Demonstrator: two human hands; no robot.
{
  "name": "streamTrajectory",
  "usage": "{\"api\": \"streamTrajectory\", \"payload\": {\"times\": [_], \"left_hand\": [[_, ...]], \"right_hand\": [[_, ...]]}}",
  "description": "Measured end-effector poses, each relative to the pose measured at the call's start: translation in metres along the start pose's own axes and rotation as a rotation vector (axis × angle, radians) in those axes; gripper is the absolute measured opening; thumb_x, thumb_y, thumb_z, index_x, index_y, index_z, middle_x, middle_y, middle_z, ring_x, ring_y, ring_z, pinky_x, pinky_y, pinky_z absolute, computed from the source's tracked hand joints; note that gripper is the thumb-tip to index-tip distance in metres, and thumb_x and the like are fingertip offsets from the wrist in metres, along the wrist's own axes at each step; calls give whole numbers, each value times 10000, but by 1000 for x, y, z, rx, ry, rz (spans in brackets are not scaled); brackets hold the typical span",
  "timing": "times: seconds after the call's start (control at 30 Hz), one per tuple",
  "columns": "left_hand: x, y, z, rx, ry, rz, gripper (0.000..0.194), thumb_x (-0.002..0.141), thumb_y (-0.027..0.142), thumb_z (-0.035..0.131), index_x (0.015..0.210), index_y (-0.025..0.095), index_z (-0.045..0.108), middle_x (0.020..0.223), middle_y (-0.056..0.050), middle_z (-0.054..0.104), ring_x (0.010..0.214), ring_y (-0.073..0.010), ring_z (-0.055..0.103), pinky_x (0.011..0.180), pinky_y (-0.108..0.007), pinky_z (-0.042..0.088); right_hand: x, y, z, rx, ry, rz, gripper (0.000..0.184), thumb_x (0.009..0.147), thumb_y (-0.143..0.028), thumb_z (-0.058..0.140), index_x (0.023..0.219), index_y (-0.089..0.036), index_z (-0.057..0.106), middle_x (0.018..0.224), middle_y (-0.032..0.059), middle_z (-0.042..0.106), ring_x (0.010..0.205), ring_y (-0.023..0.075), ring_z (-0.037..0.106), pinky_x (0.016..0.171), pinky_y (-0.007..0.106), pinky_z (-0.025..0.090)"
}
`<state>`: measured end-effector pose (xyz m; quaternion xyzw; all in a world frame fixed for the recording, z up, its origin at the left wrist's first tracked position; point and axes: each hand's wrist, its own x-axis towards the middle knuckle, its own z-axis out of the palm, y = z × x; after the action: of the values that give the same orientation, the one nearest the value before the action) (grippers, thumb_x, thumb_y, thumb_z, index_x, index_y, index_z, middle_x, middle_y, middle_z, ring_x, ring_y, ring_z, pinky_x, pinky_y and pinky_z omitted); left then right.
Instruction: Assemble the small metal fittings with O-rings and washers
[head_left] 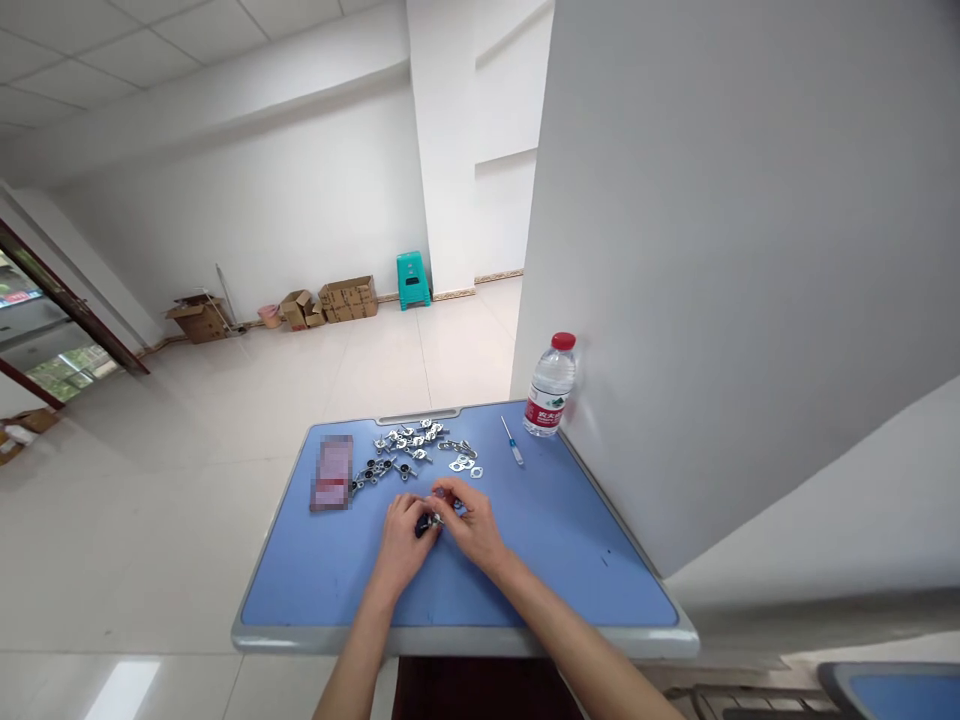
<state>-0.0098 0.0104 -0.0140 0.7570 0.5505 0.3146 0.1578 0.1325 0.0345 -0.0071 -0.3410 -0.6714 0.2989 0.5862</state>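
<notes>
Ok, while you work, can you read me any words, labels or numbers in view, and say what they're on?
Red label on the water bottle: "农夫" seems to open it; the rest is too small to read.
Pink packet on the blue table: pixelated, unreadable.
Cardboard boxes by the far wall: any print is too small to read.

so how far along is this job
Hard to be sure, but the dark-centred metal parts on the blue table look assembled. In hand: the left hand and right hand both hold one small dark-and-metal part. Seemingly left: the bare silver parts and flat washers.
</notes>
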Motion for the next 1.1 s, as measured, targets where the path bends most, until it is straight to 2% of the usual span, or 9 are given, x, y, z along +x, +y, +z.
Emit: {"api": "streamTrajectory", "payload": {"times": [0.13, 0.23, 0.3, 0.4, 0.57, 0.67, 0.83, 1.1], "left_hand": [[-1, 0, -3, -29, 22, -2, 92, 826, 150, 586, 865, 202, 651, 938, -41, 633, 925, -215, 571, 850, -368, 469], [3, -5, -7, -4, 111, -19, 104, 815, 176, 610, 889, 215, 672, 976, -43, 628, 978, -216, 589, 857, -343, 488], [12, -7, -11, 54, 169, -44, 116, 816, 195, 618, 911, 217, 682, 974, -47, 631, 982, -221, 601, 855, -346, 491], [38, -2, -15, 106, 174, -30, 132, 839, 210, 610, 945, 230, 685, 968, -41, 649, 967, -227, 607, 896, -390, 453], [87, 8, -4, 220, 138, 22, 118, 845, 197, 620, 916, 251, 697, 960, -25, 672, 989, -232, 595, 973, -441, 369], [104, 6, 8, 289, 126, 30, 84, 823, 189, 658, 868, 241, 707, 963, -36, 663, 1004, -245, 581, 996, -475, 335], [108, -6, 22, 366, 139, 12, 80, 826, 190, 660, 857, 237, 716, 986, -48, 636, 1019, -249, 559, 1007, -492, 320], [107, -15, 31, 427, 205, -7, 104, 843, 207, 657, 919, 251, 713, 1029, -53, 610, 1040, -244, 541, 1027, -496, 317]], "right_hand": [[6, 1, -9, 180, 251, 180, 153, 855, -362, 625, 878, -211, 621, 667, -16, 587, 562, 135, 543, 551, 260, 471], [13, 1, -17, 296, 427, 267, 242, 818, -427, 662, 882, -197, 622, 684, -3, 617, 559, 134, 538, 513, 252, 468], [18, 1, -23, 350, 529, 292, 284, 783, -454, 694, 861, -190, 623, 679, 1, 629, 544, 127, 521, 490, 246, 451], [25, 2, -29, 426, 623, 328, 329, 740, -479, 725, 829, -181, 618, 659, -2, 634, 489, 106, 476, 456, 240, 419], [29, 7, -32, 454, 677, 355, 365, 700, -497, 742, 825, -178, 614, 640, -3, 637, 452, 96, 449, 431, 240, 388], [30, 10, -33, 449, 689, 358, 365, 701, -499, 737, 819, -177, 613, 634, -1, 638, 442, 94, 445, 420, 237, 381], [30, 13, -32, 443, 698, 367, 378, 699, -511, 735, 823, -174, 620, 650, 11, 653, 451, 100, 465, 410, 234, 374], [29, 12, -31, 448, 682, 370, 370, 702, -502, 735, 821, -172, 619, 632, 2, 646, 440, 91, 450, 408, 226, 369]]}}
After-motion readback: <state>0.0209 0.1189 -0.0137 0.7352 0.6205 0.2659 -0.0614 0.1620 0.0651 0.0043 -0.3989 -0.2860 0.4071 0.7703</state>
